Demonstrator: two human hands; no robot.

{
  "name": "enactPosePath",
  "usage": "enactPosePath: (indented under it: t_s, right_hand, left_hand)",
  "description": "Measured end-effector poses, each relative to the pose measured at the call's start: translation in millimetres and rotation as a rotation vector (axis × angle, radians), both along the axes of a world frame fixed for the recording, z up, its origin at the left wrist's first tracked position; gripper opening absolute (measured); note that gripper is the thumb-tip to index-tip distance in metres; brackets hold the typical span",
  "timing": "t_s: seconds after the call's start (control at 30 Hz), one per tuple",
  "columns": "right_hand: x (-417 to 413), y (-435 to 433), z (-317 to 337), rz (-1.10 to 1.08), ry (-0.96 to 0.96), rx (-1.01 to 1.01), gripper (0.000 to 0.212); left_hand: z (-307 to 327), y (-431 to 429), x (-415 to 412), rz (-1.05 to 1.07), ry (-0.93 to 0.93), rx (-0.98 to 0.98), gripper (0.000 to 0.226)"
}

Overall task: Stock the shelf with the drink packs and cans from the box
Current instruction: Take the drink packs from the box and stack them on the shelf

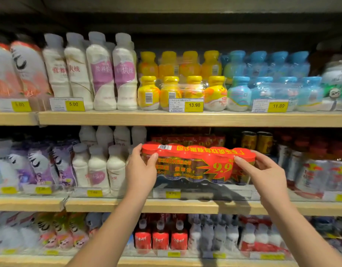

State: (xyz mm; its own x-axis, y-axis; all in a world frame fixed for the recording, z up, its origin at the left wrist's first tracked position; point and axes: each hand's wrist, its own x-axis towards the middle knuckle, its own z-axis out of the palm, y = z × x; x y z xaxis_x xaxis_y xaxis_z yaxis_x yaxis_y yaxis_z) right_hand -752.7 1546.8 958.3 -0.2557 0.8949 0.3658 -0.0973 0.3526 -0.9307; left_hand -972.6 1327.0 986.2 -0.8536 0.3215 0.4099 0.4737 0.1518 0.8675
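Note:
A red shrink-wrapped drink pack point(197, 163), several small bottles in a row with a yellow "9.9" burst, is held level at the front of the middle shelf point(177, 206). My left hand point(142, 168) grips its left end, thumb across the front. My right hand point(262, 170) grips its right end with fingertips on the top edge. More red packs point(187, 139) stand behind it, deeper on the same shelf. The box is not in view.
White milk bottles point(99, 164) stand left of the pack, dark gold cans point(256, 141) and red-capped packs point(320, 170) to its right. The upper shelf point(185, 118) carries white, yellow and blue bottles. The lower shelf holds red and white bottle packs point(160, 237).

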Motion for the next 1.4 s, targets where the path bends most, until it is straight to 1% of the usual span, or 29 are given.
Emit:
enactPosePath:
  t_s: [0.03,0.1,0.13,0.17,0.2,0.27,0.3,0.33,0.4,0.5,0.7,0.73,0.8,0.87,0.9,1.07,1.3,1.4]
  right_hand:
    - [-4,6,1,0.010,-0.013,0.001,0.097]
    - [-13,19,2,0.006,-0.028,0.002,0.107]
    - [-18,26,4,-0.008,-0.038,0.002,0.111]
    - [-23,33,5,-0.021,-0.055,0.004,0.110]
    - [-29,39,5,-0.022,-0.073,0.006,0.105]
    - [-40,53,6,-0.002,-0.094,-0.011,0.092]
    - [-45,59,6,0.002,-0.092,-0.025,0.088]
    - [-50,64,6,0.004,-0.086,-0.045,0.085]
    - [-60,74,5,0.021,-0.060,-0.098,0.083]
    - [-73,87,2,0.116,-0.001,-0.101,0.085]
    - [-89,99,6,0.034,-0.152,0.002,0.078]
    - [-92,100,6,0.030,-0.165,0.011,0.077]
    - [-96,104,6,0.030,-0.186,0.023,0.076]
    - [-98,107,7,0.028,-0.212,0.024,0.078]
    - [-99,108,6,0.027,-0.221,0.025,0.079]
    - [-103,114,2,0.012,-0.252,0.069,0.082]
    - [-108,120,-5,0.022,-0.306,0.108,0.087]
    - [-107,118,-6,0.031,-0.302,0.106,0.088]
  left_hand:
    - [0,5,0,0.016,-0.010,-0.008,0.061]
    - [0,16,0,0.042,-0.033,-0.019,0.063]
    - [1,22,-1,0.055,-0.042,-0.028,0.062]
    - [2,27,-2,0.074,-0.045,-0.043,0.058]
    - [4,33,-4,0.098,-0.045,-0.062,0.048]
    - [6,45,-9,0.153,-0.044,-0.096,0.021]
    - [7,50,-13,0.177,-0.052,-0.111,0.015]
    - [8,54,-16,0.202,-0.062,-0.129,0.013]
    - [8,63,-23,0.235,-0.088,-0.162,0.017]
    - [4,77,-34,0.258,-0.145,-0.166,0.030]
    - [-3,94,-49,0.221,-0.286,-0.103,0.040]
    - [-3,96,-49,0.216,-0.278,-0.097,0.035]
    - [-3,99,-54,0.224,-0.187,-0.108,0.011]
    - [-4,104,-62,0.243,-0.043,-0.128,0.031]
    - [-3,105,-64,0.249,-0.010,-0.131,0.033]
    - [-7,111,-76,0.262,0.003,-0.155,0.040]
    - [-12,109,-76,0.233,0.041,-0.192,0.037]
    - [-8,109,-72,0.236,0.031,-0.221,0.042]
